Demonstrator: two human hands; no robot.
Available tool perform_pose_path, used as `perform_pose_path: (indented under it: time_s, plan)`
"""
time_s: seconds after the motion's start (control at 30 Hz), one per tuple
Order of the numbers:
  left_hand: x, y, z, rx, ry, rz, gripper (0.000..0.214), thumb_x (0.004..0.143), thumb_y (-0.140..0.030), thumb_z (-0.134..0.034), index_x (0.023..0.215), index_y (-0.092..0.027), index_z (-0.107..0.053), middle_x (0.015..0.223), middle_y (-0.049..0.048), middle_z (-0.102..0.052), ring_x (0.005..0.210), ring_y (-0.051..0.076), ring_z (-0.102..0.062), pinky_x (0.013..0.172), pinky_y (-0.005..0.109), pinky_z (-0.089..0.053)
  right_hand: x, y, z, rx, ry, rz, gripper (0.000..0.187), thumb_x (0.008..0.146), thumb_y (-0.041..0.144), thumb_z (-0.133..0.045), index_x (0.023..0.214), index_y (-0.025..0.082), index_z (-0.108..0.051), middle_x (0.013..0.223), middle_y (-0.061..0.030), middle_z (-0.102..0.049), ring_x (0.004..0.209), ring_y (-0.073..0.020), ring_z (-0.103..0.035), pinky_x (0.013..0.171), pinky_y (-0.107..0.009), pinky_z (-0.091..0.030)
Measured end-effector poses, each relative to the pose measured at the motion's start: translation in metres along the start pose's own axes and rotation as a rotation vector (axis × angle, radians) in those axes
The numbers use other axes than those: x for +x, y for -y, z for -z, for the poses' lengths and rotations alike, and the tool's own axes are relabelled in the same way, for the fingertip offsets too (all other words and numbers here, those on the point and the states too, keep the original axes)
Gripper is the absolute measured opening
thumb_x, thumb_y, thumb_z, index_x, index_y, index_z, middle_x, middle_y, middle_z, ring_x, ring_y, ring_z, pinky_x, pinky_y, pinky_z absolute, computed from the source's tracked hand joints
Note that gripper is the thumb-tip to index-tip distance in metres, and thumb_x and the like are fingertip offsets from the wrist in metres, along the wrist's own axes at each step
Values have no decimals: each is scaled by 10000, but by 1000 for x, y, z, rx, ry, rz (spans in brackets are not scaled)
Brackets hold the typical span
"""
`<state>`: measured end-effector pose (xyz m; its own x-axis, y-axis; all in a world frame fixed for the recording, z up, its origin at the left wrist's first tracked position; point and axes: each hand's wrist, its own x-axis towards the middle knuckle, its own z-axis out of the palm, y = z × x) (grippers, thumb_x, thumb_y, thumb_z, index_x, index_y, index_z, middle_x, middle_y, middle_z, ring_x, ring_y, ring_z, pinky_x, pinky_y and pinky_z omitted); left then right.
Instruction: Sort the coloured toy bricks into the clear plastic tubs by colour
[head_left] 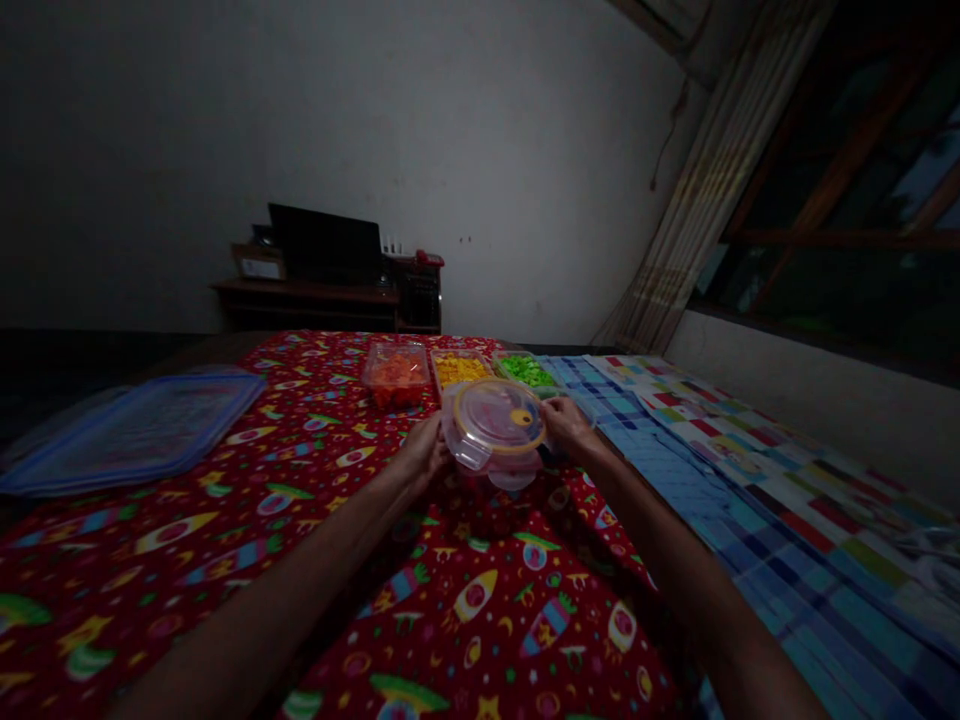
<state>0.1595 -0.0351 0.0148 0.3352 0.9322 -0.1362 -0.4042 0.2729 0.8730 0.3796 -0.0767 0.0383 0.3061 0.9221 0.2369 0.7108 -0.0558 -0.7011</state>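
Observation:
A clear plastic food-container lid (495, 415) with a round yellow ring and side clip flaps is held tilted above the red patterned cloth. My left hand (426, 450) grips its left edge, with the fingers partly hidden behind it. At the right edge, my right hand (568, 425) pinches the rim. I cannot tell whether a bowl is under the lid. Just beyond stand three clear tubs in a row: one tub of orange pieces (397, 374), one of yellow pieces (460, 369) and one of green pieces (527, 370). The lid overlaps the front of the yellow and green tubs.
Clear flat plastic bags with blue edges (142, 425) lie at the left. A blue checked cloth (697, 490) and a multicoloured quilt (810, 470) spread to the right. Against the far wall, a low desk (307, 292) bears a dark monitor (326, 245).

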Motion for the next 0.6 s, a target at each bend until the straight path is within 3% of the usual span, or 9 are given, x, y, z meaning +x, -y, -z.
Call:
perform_pose_path:
  time_s: [0.1, 0.27, 0.43, 0.6]
  plan:
    - [-8, -5, -3, -26, 32, 50, 211, 833, -329, -628, 843, -124, -678, 742, 70, -737, 627, 168, -683, 586, 252, -554, -5, 5, 0, -219, -50, 21, 271, 851, 232, -495, 687, 118, -679, 706, -78, -682, 673, -154, -593, 595, -221, -383]
    - [-14, -7, -9, -28, 31, 45, 109, 693, -102, -727, 789, -78, -683, 721, 79, -737, 581, 168, -671, 585, 255, -569, -17, 16, 5, -430, -19, 123, 301, 875, 218, -465, 697, 126, -689, 719, -79, -682, 654, -148, -568, 595, -237, -331]
    - [-9, -3, -5, -66, 48, 22, 222, 672, -130, -731, 876, -78, -661, 749, 79, -731, 577, 181, -671, 549, 291, -585, -23, 21, 14, -422, -6, 201, 384, 902, 255, -413, 616, 158, -649, 624, -46, -644, 571, -128, -523, 538, -241, -277]
    - [-10, -5, -6, -99, 76, 15, 279, 677, -151, -699, 943, -93, -644, 796, 83, -731, 610, 201, -671, 511, 308, -576, -16, 12, 19, -323, -87, 208, 417, 908, 327, -396, 615, 172, -647, 622, -33, -662, 590, -140, -572, 542, -220, -328]
